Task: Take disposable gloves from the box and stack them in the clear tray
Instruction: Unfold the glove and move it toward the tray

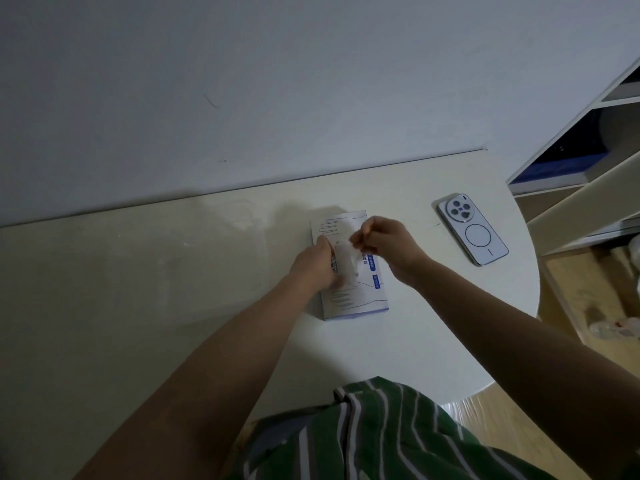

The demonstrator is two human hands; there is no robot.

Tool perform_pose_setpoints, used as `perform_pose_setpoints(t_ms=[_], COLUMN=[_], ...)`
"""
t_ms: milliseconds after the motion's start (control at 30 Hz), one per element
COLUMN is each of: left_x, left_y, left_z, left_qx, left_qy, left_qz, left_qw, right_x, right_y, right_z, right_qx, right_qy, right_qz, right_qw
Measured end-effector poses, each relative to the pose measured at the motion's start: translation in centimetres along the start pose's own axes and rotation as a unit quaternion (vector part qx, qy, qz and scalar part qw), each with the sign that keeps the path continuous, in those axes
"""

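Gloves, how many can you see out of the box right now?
1: a clear glove bunched over the box opening, pinched by the right hand; the left hand is at the box's left edge. More are likely hidden inside the box.

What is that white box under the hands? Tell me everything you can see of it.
The box is a flat white carton, cardboard by its look, printed with glove outlines and blue labels. It lies flat on the table, left of a phone. The left hand rests on its left side; the right hand pinches a thin clear glove rising from its top opening.
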State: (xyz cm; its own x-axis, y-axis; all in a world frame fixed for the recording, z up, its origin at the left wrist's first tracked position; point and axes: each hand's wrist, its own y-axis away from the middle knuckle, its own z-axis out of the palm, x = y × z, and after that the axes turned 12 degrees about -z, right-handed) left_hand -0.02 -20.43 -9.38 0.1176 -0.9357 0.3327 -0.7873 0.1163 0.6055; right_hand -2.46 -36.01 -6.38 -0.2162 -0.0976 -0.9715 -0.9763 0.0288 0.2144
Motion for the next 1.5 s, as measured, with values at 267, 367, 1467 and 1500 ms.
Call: perform_pose_setpoints(t_ms=[267, 367, 1467, 1500], left_x=[0.0, -0.1, -0.3, -0.1], left_y=[-0.1, -0.1, 1.1, 1.5], left_z=[0.4, 0.5, -0.7, -0.8], left_qx=[0.011, 0.016, 0.086, 0.126], left_qy=[0.016, 0.010, 0.136, 0.175], left_qz=[-0.014, -0.011, 0.048, 0.077], left_qw=[1.000, 1.000, 0.986, 0.974], right_x=[0.3, 1.0, -0.3, -0.4], right_y=[-0.1, 0.3, 1.6, 1.6], right_z=[0.4, 1.2, -3.1, -3.1], right_qx=[-0.144, -0.080, 0.096, 0.114], right_qy=[0.330, 0.284, -0.119, -0.097], right_qz=[0.066, 0.007, 0.067, 0.068], right_qw=[0.931, 0.955, 0.986, 0.986])
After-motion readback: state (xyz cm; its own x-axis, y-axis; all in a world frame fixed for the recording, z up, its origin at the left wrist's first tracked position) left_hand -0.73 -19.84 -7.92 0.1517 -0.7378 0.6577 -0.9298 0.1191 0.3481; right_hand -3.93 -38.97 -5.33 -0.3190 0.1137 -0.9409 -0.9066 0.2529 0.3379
